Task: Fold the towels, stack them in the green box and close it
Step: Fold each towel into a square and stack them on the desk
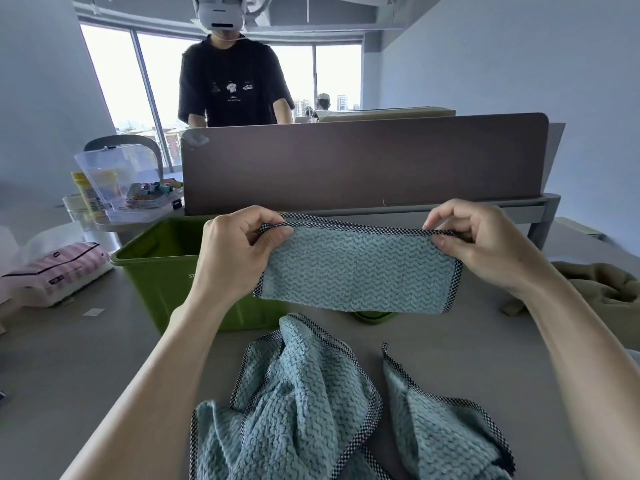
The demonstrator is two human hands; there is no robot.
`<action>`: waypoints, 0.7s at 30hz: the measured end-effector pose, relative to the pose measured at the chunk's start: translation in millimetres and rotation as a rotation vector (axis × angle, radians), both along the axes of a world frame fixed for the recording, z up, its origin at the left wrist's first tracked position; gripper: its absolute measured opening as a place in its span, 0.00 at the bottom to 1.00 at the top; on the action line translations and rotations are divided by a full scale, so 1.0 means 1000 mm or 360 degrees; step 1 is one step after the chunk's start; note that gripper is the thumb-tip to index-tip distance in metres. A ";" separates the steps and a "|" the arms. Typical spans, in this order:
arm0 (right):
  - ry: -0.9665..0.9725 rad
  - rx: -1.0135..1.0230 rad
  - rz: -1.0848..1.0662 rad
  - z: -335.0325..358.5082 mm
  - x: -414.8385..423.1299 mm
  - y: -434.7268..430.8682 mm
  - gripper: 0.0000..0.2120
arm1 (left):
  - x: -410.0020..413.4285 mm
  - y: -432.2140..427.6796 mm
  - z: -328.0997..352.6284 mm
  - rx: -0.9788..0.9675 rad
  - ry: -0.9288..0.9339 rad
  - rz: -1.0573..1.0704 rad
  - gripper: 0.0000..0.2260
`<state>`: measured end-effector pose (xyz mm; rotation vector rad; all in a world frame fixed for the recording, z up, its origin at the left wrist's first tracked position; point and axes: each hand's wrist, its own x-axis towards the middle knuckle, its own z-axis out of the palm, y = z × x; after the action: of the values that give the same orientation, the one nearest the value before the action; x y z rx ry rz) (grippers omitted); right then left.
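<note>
Worktop (86, 358): grey, carries everything listed; a brown divider panel (363, 164) stands behind the box.

Box (162, 271): green, open, no lid on it. Landmark for what follows. Interior mostly hidden; whether any towel lies inside cannot be told. A green piece (372, 317) shows past the box's right end, under the held towel, possibly the lid.

Loose towels (294, 403): blue, checked trim, crumpled in a heap in front of the box, nearer the person. Unfolded. At least two; the exact count is unclear.

Held towel (356, 268): same kind, doubled into a flat strip, raised off the worktop in front of the box's right part.

Left hand (235, 254): pinching the strip's top left corner, thumb over the trim.

Right hand (485, 244): pinching the top right corner likewise.

Step in hand, as judged: folding one towel, first fold made.

Next move, as judged: bring the two corners together to halve the strip again, edges matched, then lower it flat into the box. The heap remains to fold; closing comes last.
</note>
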<state>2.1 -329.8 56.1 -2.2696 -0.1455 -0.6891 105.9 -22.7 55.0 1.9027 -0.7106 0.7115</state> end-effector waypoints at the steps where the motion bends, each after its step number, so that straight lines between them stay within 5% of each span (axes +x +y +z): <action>1: 0.0017 -0.0022 -0.0002 -0.001 0.000 -0.001 0.12 | -0.001 0.000 0.000 0.0012 -0.0013 0.0009 0.02; 14: 0.0666 -0.0298 0.0279 -0.005 -0.001 0.020 0.15 | -0.016 -0.012 0.004 -0.0001 -0.0017 -0.0215 0.09; 21: 0.0753 0.0183 0.0759 -0.012 0.008 0.069 0.18 | -0.034 -0.019 0.013 0.0255 0.0020 -0.0452 0.07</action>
<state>9.8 -261.2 44.2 -2.1078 -0.3879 0.0880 72.1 -42.2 67.6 1.8952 -1.0311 0.4750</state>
